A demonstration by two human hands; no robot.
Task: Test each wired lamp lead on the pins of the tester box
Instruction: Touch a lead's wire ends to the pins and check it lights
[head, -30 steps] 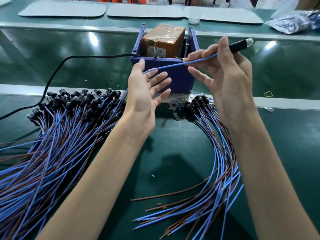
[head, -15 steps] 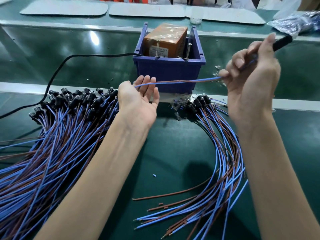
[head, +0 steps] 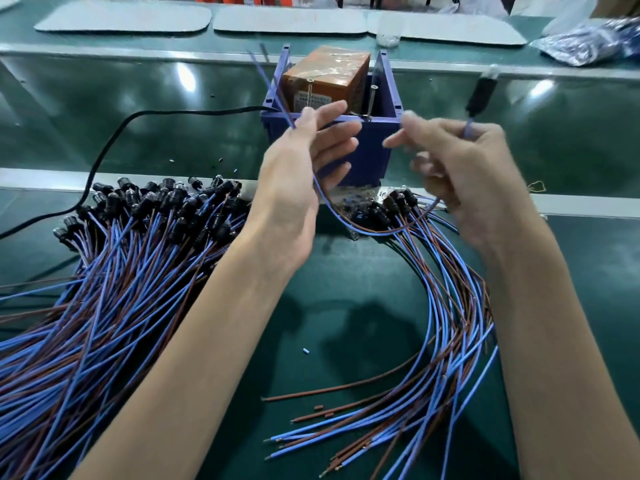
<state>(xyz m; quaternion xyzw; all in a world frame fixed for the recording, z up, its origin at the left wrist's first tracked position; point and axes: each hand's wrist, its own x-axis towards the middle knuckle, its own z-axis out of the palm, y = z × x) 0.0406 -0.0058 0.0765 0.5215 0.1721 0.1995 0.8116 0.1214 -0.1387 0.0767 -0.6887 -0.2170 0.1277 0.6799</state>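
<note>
The tester box (head: 389, 95) stood at 12 o'clock on the green worktop (head: 346, 306), its two upright pins (head: 309, 93) rising beside the orange block (head: 325, 72) inside it. One lamp lead (head: 360, 230) hung in a slack loop between the hands, just in front of the box. The left hand (head: 294, 181) pinched it near the free ends (head: 258, 62), which pointed up toward 11 o'clock past the box's left wall. The right hand (head: 464, 168) had its grip curled round the wires just under the black lamp head (head: 479, 95), though blur made the exact finger hold uncertain. To do this step well, the left hand would need to spread the blue and brown ends apart and lay one on each pin, with fingers kept back from the metal. The right hand should turn the lamp head into plain sight so a glow could be judged. A heap of leads (head: 121, 271) lay at 9 o'clock and a smaller fan of leads (head: 446, 306) at 4 o'clock. Half a second earlier the lead had been drawn nearly straight across the box front, the left hand lower and the lamp head slanted toward 2 o'clock. Since then the left hand had risen, the ends had swung upward and the wire had slackened.
</note>
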